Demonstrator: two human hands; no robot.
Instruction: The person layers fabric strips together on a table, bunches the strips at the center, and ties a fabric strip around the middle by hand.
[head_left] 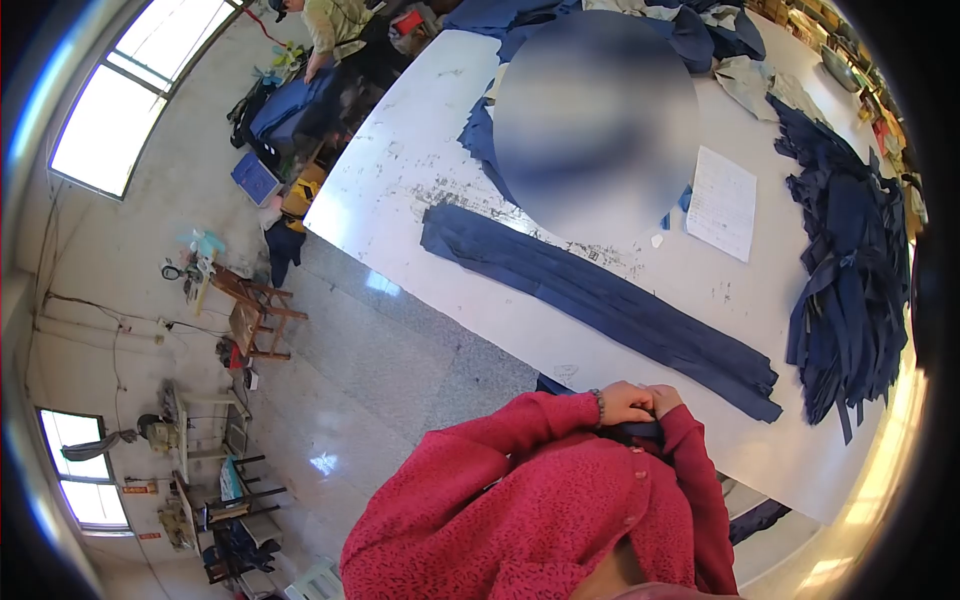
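Note:
My left hand [626, 402], with a beaded bracelet at the wrist, is closed at the near edge of the table. My right hand [662, 400] touches it, its fingers also curled. Both grip dark navy cloth [637, 431], which shows just below them against my red top; most of it is hidden by my hands and sleeves. A long folded strip of navy fabric [600, 305] lies on the white table [400, 200] just beyond my hands.
A handwritten paper sheet [722, 205] lies on the table. At the right is a heap of navy fabric strips [850, 270]. A blurred round patch hides part of the far cloth. Another person [335, 30] is at the upper left. A wooden chair [255, 310] stands on the floor.

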